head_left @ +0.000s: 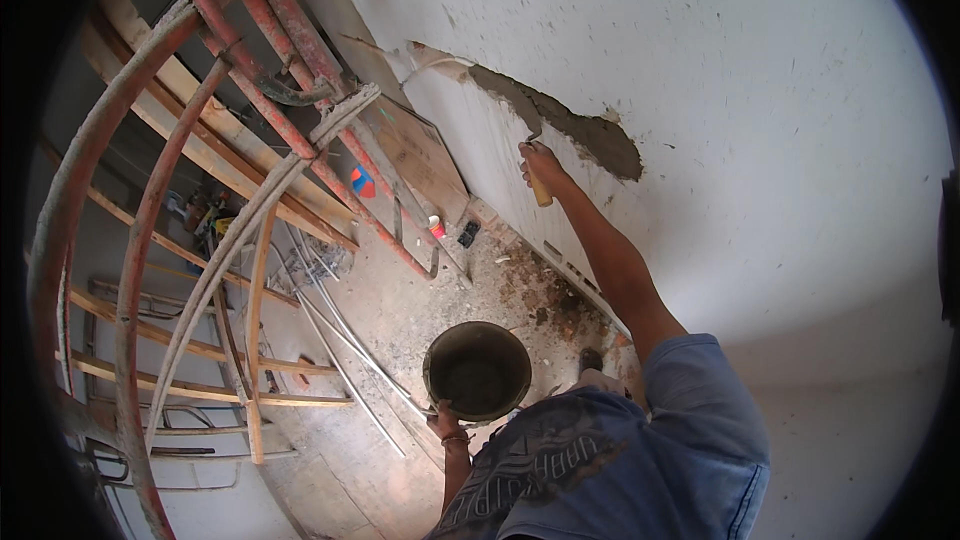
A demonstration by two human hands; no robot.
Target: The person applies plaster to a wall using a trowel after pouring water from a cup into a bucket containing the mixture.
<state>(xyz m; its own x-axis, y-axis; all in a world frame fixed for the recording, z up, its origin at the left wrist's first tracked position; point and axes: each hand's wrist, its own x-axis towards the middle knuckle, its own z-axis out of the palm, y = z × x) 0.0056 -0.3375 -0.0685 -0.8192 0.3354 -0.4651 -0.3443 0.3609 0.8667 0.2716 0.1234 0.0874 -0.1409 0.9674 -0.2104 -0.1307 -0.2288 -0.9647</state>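
My right hand (541, 168) is closed round the wooden handle of a trowel (542, 190), its arm stretched toward the white wall (760, 120). The trowel's metal end lies against or close to a long patch of wet grey mortar (600, 138) that fills a broken strip in the wall. Low in front of my body, my left hand (446, 422) grips the rim of a dark round bucket (478, 325). Grey mortar shows inside the bucket, though how much is hard to tell. The fingers under the rim are partly hidden.
Red and grey scaffold frames (290, 120) stand at the left with wooden planks (200, 140) among them. Thin pale pipes (345, 340) lie on the floor. A red cup (437, 227) sits near a board (410, 150) leaning on the wall. Mortar droppings (545, 290) cover the wall's foot.
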